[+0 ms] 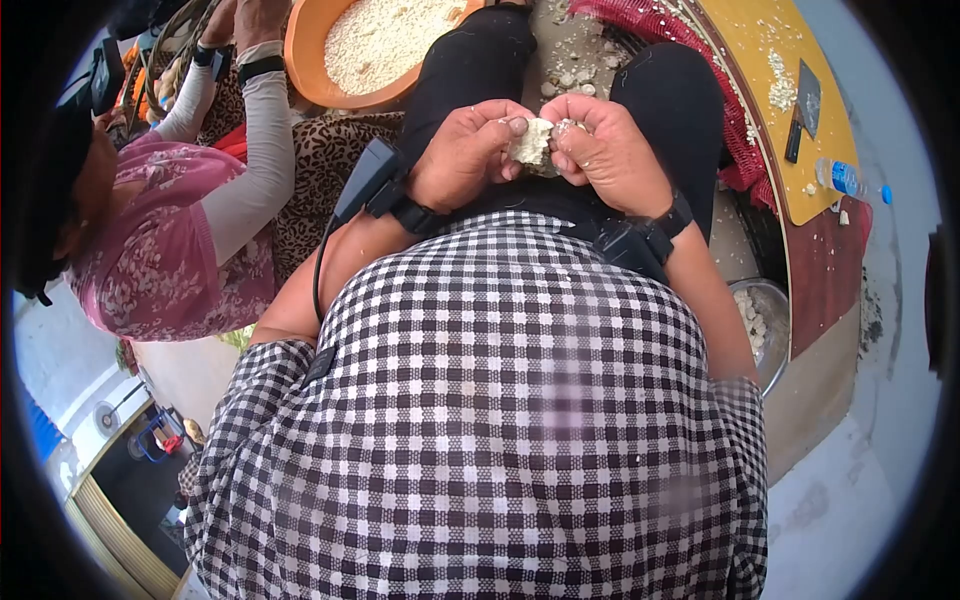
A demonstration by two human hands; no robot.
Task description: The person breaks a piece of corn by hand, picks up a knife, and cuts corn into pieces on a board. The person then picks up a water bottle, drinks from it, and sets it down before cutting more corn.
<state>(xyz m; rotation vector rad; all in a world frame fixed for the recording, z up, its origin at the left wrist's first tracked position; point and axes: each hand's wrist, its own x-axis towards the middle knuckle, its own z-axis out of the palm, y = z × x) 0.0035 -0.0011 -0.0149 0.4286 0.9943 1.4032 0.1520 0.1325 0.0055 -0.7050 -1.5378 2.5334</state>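
Between my hands, above my lap, is a rough, crumbly off-white chunk (530,143), its underside darker. My left hand (465,155) pinches it from the left, thumb on top and fingers curled under. From the other side my right hand (612,155) is closed, thumb and fingertips pressed together at the chunk's right edge. A bit of white shows at those fingertips. What kind of food the chunk is, I cannot tell.
An orange basin (305,60) of small off-white pieces stands ahead-left, beside a person in a pink top (170,240). Rightward, a yellow board (745,35) bears a cleaver (808,100) and water bottle (842,178). Red mesh (690,60) hangs along it; a metal bowl (776,345) sits below.
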